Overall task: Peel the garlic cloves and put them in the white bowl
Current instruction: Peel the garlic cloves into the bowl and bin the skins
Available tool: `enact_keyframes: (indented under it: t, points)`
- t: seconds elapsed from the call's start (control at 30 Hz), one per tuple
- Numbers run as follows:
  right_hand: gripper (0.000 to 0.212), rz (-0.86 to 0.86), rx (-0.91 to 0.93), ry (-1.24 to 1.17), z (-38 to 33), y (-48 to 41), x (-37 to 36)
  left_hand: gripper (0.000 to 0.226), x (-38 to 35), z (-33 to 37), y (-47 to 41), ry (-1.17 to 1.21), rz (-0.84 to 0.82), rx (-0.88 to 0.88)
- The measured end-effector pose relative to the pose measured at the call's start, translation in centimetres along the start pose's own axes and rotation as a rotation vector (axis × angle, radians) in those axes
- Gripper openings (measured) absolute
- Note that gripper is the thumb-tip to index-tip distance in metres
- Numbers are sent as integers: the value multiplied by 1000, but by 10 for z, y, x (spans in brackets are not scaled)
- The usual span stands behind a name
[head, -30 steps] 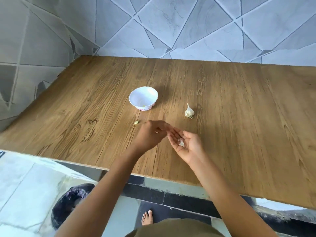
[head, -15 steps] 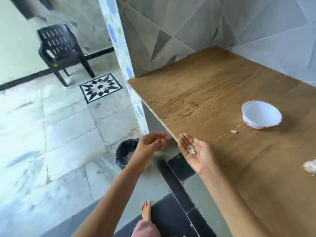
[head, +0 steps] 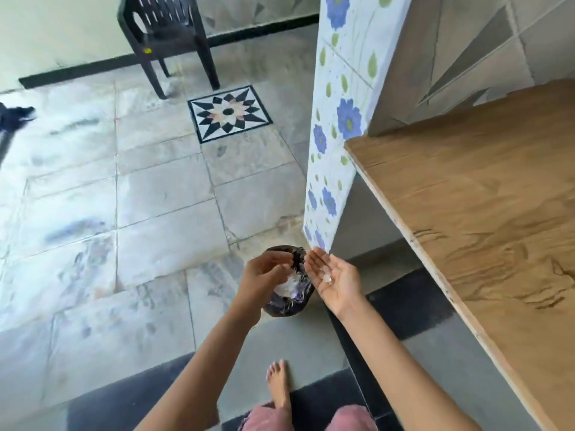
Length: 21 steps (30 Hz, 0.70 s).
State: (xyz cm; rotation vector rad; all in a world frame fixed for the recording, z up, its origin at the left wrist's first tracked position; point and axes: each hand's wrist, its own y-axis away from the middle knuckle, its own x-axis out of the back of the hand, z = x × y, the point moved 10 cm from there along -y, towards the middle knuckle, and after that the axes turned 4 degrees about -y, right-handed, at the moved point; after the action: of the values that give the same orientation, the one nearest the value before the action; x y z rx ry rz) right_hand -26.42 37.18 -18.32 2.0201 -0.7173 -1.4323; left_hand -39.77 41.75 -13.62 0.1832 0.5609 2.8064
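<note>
Grey floor tiles (head: pixel 155 197) fill the left half of the frame, with a dark plastic chair (head: pixel 168 35) at the upper left and a star-patterned tile (head: pixel 229 112) nearer the middle. Below centre, my left hand (head: pixel 267 275) hangs over a small bin (head: pixel 289 303) lined with a black bag. Its fingers curl in toward the thumb, and I cannot tell whether they pinch a bit of skin. Just beside it my right hand (head: pixel 334 279) lies palm up, fingers straight and slightly cupped, carrying a few pale scraps (head: pixel 326 279) in the hollow of the palm. I judge these to be garlic peel, kept level on the palm so nothing spills short of the bin. The bin stands on the floor at the foot of the flowered pillar (head: pixel 339 119). Along the right side runs the wooden counter (head: pixel 497 213). The white bowl and the garlic lie outside the frame, so I take this for clearing waste between cloves, not peeling.
</note>
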Motion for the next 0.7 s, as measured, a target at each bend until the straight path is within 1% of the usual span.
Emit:
enact_keyframes:
  t: [0.13,0.2,0.33,0.43,0.57,0.63,0.7]
  points:
    - [33,95,-17,48,22,-107,6,21,28,-66,-80,-31,61,109]
    - [36,150,-25,91,35,-167,22,21,37,-111,-125,-52,87,163]
    - [36,244,-47,175,66,-284,76,23,38,-209,-209,-75,121,233]
    - [36,312,-72,250,87,-362,129,22,29,-289,-268,-139,112,260]
    - [46,354,-110,322,105,-435,185,24,15,-371,-323,-214,120,283]
    - [56,356,-149,354,110,-455,201,20,6,-395,-339,-230,123,284]
    - [66,353,-188,380,112,-465,210,20,-5,-413,-347,-194,121,282]
